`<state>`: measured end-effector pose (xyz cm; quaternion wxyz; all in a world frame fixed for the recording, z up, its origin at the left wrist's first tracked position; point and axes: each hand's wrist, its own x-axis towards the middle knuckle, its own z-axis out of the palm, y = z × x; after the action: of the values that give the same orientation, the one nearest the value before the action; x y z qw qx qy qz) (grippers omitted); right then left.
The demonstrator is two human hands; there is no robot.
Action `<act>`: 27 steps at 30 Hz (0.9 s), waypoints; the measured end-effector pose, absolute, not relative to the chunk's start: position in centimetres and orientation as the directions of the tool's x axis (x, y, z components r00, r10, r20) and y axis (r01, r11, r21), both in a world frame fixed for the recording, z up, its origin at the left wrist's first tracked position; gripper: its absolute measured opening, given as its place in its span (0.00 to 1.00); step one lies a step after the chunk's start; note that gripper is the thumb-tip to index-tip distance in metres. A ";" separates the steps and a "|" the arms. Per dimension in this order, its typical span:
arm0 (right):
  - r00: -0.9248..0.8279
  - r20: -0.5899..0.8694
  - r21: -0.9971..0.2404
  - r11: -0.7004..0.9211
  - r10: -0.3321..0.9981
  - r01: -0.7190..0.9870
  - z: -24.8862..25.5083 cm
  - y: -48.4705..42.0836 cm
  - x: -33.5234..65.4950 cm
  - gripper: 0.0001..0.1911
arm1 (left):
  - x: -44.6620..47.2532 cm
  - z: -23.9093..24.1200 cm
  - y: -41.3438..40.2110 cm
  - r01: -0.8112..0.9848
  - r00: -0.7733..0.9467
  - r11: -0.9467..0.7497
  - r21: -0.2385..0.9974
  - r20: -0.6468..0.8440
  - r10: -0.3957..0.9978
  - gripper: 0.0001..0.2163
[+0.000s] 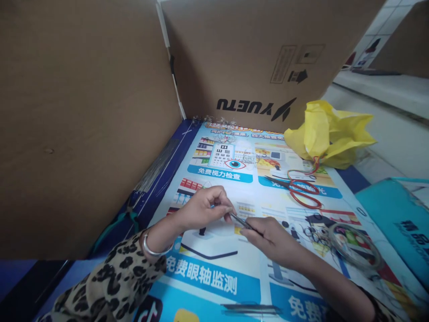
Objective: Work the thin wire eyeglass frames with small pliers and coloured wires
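Observation:
My left hand [204, 206] has its fingers pinched together on something very small at the tip of a thin metal tool [241, 222]; what it pinches is too small to tell. My right hand [270, 239] grips that thin tool, like tweezers or fine pliers, pointing it left toward the left fingertips. Both hands hover just above a printed eye-care poster [214, 277] that covers the table. My left wrist wears a silver bangle and a leopard-print sleeve.
Red-handled scissors [303, 190] lie on the poster at right, behind them a yellow plastic bag [326, 134]. A wire coil [355, 246] lies at right, thin wires [157, 165] at left. Cardboard walls [83, 125] stand left and behind. A teal box [398, 223] sits far right.

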<state>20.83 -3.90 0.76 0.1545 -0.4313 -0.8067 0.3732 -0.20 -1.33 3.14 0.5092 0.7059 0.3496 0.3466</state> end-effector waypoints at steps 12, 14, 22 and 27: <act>-0.741 0.077 -0.623 0.613 0.667 0.486 0.6 -2.7 22.5 0.15 | 0.2 2.4 -1.4 -0.058 0.608 0.010 0.998 0.027 0.794 0.09; -0.709 0.076 -0.648 0.575 0.701 0.500 0.7 -2.7 22.3 0.15 | 0.3 2.3 -1.2 -0.103 0.595 0.050 0.993 0.021 0.803 0.09; -0.541 -0.247 -0.940 -0.064 0.804 0.335 0.4 -3.1 21.7 0.20 | 0.3 1.9 -0.2 -0.216 0.448 0.191 0.958 -0.076 0.891 0.11; -0.540 -0.266 -0.948 -0.115 0.798 0.297 0.0 -3.1 21.6 0.20 | 0.8 1.9 -0.4 -0.190 0.374 0.211 0.959 -0.128 0.919 0.10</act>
<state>21.61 -3.12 -0.04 0.2058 -0.4330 -0.6325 0.6084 0.76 -0.43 1.95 0.6778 0.4770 0.3820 0.4088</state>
